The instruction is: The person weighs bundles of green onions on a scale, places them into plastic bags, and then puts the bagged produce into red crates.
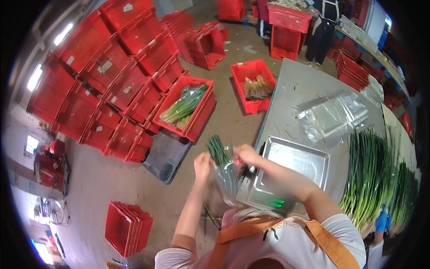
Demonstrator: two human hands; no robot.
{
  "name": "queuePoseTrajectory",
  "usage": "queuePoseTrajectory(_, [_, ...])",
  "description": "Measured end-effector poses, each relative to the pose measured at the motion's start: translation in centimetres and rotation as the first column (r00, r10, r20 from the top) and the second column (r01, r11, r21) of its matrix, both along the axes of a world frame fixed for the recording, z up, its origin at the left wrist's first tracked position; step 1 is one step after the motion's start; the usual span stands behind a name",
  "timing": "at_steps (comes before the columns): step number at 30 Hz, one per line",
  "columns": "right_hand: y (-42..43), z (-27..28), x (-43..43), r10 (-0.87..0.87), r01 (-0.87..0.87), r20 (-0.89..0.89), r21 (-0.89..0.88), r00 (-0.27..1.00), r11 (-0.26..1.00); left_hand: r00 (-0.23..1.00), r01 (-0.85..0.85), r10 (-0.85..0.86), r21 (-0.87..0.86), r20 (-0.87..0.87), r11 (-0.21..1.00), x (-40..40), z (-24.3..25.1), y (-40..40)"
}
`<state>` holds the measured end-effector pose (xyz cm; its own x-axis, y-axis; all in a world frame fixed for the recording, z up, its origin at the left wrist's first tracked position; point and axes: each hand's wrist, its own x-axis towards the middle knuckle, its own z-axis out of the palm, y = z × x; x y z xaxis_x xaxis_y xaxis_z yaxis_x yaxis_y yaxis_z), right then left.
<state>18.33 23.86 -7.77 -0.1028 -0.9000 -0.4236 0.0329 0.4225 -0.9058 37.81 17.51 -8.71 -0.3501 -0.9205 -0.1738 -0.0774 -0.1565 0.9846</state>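
A clear plastic bag (225,181) with a bunch of green onions inside hangs in front of my body, beside the table's edge. Dark green leaf tops (217,149) stick out of its mouth. My left hand (202,164) pinches the bag's rim on one side. On the other side, my right hand (247,155) has its fingers closed at the rim; motion blur hides the exact grip. Beneath my right forearm sits a scale with a shiny metal tray (289,161) and a lit green display (276,203).
Clear plastic bags (332,116) lie on the grey table (295,80). Green onions (368,175) are piled at right, near another person's blue-gloved hand (382,220). Red crates with bagged onions (184,107) and onion bunches (255,87) stand ahead, beside stacked red crates (111,84).
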Motion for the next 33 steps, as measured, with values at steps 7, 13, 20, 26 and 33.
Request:
queuePoseTrajectory(7, [-8.0, 7.6, -11.3, -0.522, 0.402, -0.131, -0.492, 0.843, 0.772, 0.964, 0.121, -0.207, -0.419, -0.167, 0.900, -14.9, 11.6, -8.7])
queuePoseTrajectory(13, [-9.0, 13.8, -17.3, -0.713, 0.628, 0.134, -0.602, 0.688, 0.493, 0.814, 0.581, -0.565, -0.211, 0.136, 0.786, -22.5, 13.7, -14.7])
queuePoseTrajectory(20, [7.0, 5.5, -17.0, -0.365, 0.297, -0.114, -0.385, 0.924, 0.874, 0.842, 0.458, -0.477, 0.135, 0.250, 0.879, -16.4, 0.1, -11.6])
queuePoseTrajectory(26, [30.0, -1.5, -21.5, -0.842, 0.843, 0.101, -0.175, 0.529, 0.509, 0.910, 0.317, -0.402, 0.457, 0.099, 0.831, -8.8, -9.8, -6.3])
queuePoseTrajectory(33, [47.7, -5.2, -20.9, -0.697, 0.857, -0.711, -0.298, 0.094, 0.421, 0.516, 0.648, -0.353, -0.086, 0.780, 0.757, 10.7, -22.4, -7.2])
